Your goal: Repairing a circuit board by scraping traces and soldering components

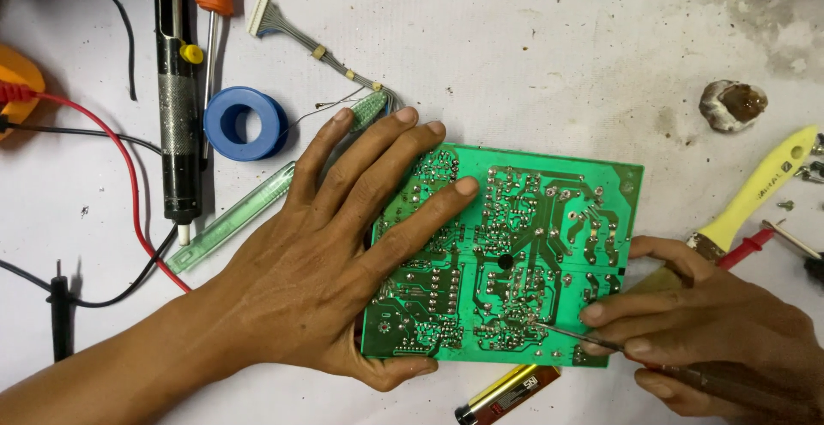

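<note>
While the head camera is looking down at a white table, the left hand (343,253) is pressing flat, fingers spread, on a green circuit board (515,245) lying solder-side up. The right hand (712,330) is pinching a thin metal probe (571,335), its tip touching the board's lower edge region. The board looks light, stiff, and fragile; its edges seem safest to hold. A battery (506,395) is lying just below the board.

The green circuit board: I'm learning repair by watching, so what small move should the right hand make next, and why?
Probably press the thin metal tip squarely onto the solder joint it points at. The left hand lies flat on the green circuit board, steadying it, and the right hand holds the tool pen-style with its tip at the lower solder pads.
</note>
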